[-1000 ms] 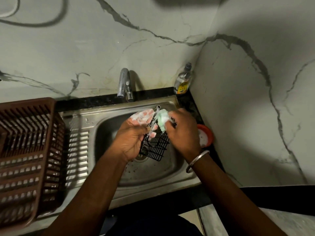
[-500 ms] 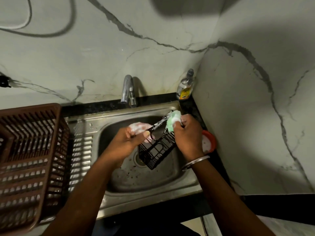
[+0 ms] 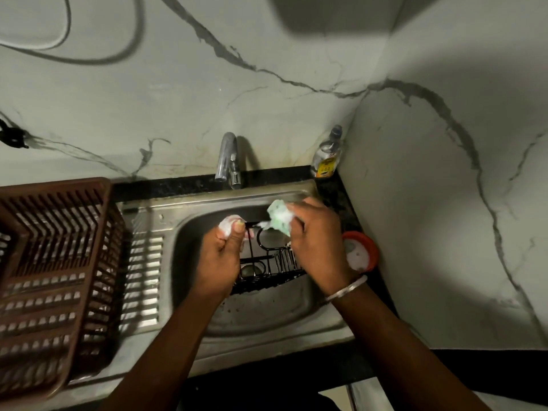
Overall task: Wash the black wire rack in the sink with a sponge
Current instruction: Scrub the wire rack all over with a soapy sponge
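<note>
Rack [image 3: 267,264]: black wire, held upright over the sink [image 3: 189,262] basin, above the drain. Its lower edge is near the basin floor, but whether it touches cannot be told.
Left hand [image 3: 221,259]: grip clamped on the rack's left end, thumb laid over the top wire, fingertips coated in white foam.
Right hand [image 3: 318,244]: grip closed round the sponge [image 3: 278,218], with a bangle [image 3: 347,289] on the wrist.
Sponge: green and sudsy, pressed to the rack's top wire near its right corner.
Tap [image 3: 226,158]: no water visibly running.
Surroundings: brown basket [image 3: 53,262] at the left, beside the drainboard; bottle [image 3: 326,155] in the back corner; red-rimmed tub [image 3: 360,250] on the table just right of the sink.
Done so far: scrubbing looks well under way, judging by the suds on the sponge, the fingers and the top wire.
Left to do: the lower wires and base show no foam, so they probably need the sponge too. A rinse under the tap would follow, since there is lather on the rack.
Stage: likely the middle of the wash, with soaping unfinished and rinsing not begun.
</note>
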